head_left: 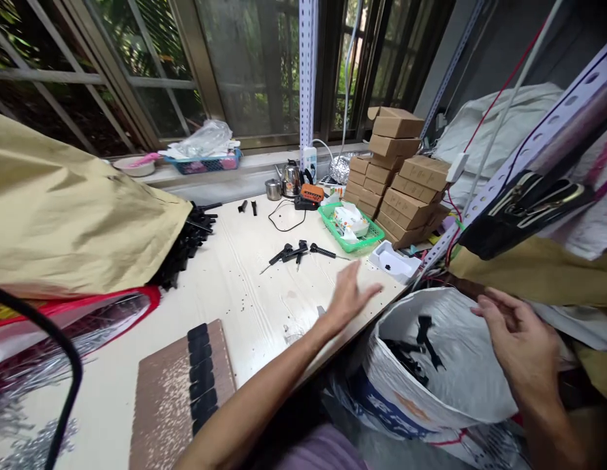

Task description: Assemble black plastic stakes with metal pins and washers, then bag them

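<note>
My left hand (350,300) reaches over the right part of the white table (245,281), thumb spread and nothing visible in it. Just beyond it lie three black tools (297,251) with thin metal shafts. My right hand (526,343) hovers at the right rim of a large white woven sack (470,352), fingers loosely curled and apart, holding nothing that I can see. Inside the sack, a slightly blurred black plastic piece (429,343) appears above other black parts (406,362). Whether it touches them I cannot tell.
A heap of black parts (198,232) spills from a tan bag (78,209) at left. A brown board (161,391) carries a row of black pads (200,372). Behind stand a green basket (359,245), stacked cardboard boxes (411,202) and a kettle (290,179). A perforated post (519,147) rises at right.
</note>
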